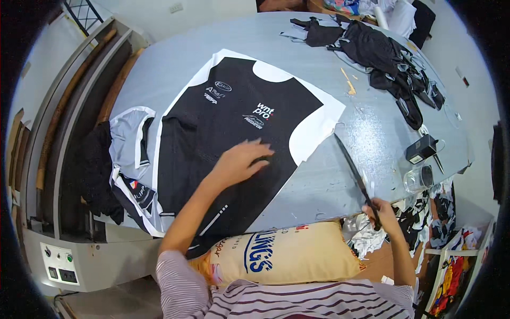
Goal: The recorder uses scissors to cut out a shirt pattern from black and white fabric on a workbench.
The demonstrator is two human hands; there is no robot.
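A black jersey panel (212,138) with white borders and small printed logos lies flat across the table. My left hand (240,162) rests over its middle, fingers stretched out, holding nothing. Beyond the panel's lower right edge, my right hand (383,213) is closed round the handle of what look like long, dark scissors (350,164). Their blade points up and left, with the tip close to the panel's white right corner. The light streak beside the blade is too blurred to make out.
Dark fabric scraps (372,48) are heaped at the far right of the grey table (175,48). Grey and black cut pieces (130,138) lie at left beside a roller machine (79,133). A glass jar (418,178) and black box (422,149) stand right. A cream sack (297,252) lies before me.
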